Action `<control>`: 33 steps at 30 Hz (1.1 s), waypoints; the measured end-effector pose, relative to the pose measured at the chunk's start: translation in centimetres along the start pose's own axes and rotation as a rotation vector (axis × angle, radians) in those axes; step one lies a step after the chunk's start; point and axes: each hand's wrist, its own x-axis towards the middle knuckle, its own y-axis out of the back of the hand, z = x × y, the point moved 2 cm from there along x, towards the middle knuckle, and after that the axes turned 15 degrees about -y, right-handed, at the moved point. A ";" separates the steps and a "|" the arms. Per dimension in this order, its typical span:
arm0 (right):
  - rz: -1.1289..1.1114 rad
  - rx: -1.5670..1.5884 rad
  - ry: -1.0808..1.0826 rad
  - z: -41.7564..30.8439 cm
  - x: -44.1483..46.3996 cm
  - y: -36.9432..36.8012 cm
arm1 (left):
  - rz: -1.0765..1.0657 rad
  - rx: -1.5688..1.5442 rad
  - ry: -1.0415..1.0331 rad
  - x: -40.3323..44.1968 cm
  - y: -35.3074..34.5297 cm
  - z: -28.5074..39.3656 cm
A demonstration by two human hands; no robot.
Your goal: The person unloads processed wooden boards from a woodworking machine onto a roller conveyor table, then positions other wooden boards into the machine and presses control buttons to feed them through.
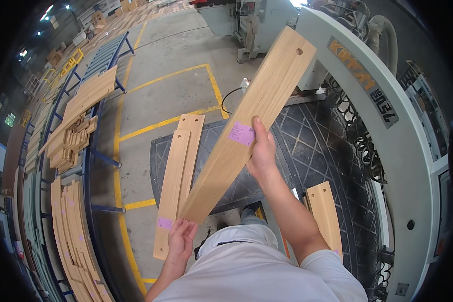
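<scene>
A long wooden board [259, 95] slants across the middle of the view, held up in front of me. It has a round hole near its upper end and a pink paper label [241, 133] on its face. My right hand [263, 151] grips its right edge at mid-length, thumb lying on the face beside the label. At the lower end, my left hand [181, 239] has its fingertips curled over the board's end. Left of it and lower down rest two more boards [175, 166] with drilled holes, one overlapping the other; the front one has a pink label.
A large light-grey machine [367, 75] curves along the right, with coiled hoses [370, 156] beside it. More drilled boards [324, 206] stand at my right. On the left, a blue-framed roller conveyor [103, 55] carries stacked boards [73, 221]. Black matting [226, 166] and yellow floor lines [166, 122] lie ahead.
</scene>
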 end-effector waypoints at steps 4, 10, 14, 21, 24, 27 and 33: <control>-0.003 -0.005 -0.001 -0.3 -0.1 -0.2 | -0.002 -0.001 0.005 0.0 0.0 -0.2; -0.003 -0.060 0.004 0.0 -0.4 0.0 | 0.025 0.015 0.019 0.0 0.0 -0.5; 0.010 -0.053 0.005 0.2 -0.9 -0.2 | 0.018 0.022 0.016 0.2 0.4 -0.8; 0.021 -0.126 -0.018 1.6 -1.9 -0.5 | 0.015 0.003 0.062 2.1 2.3 -2.5; 0.006 -0.265 -0.031 3.5 -2.8 0.5 | 0.010 -0.012 0.154 3.4 0.9 -3.0; -0.033 -0.404 0.007 4.1 -4.7 -0.2 | 0.047 -0.035 0.225 4.4 -0.7 -3.6; -0.114 -0.539 0.053 3.2 -7.4 -1.3 | 0.026 -0.061 0.268 5.7 -1.0 -5.0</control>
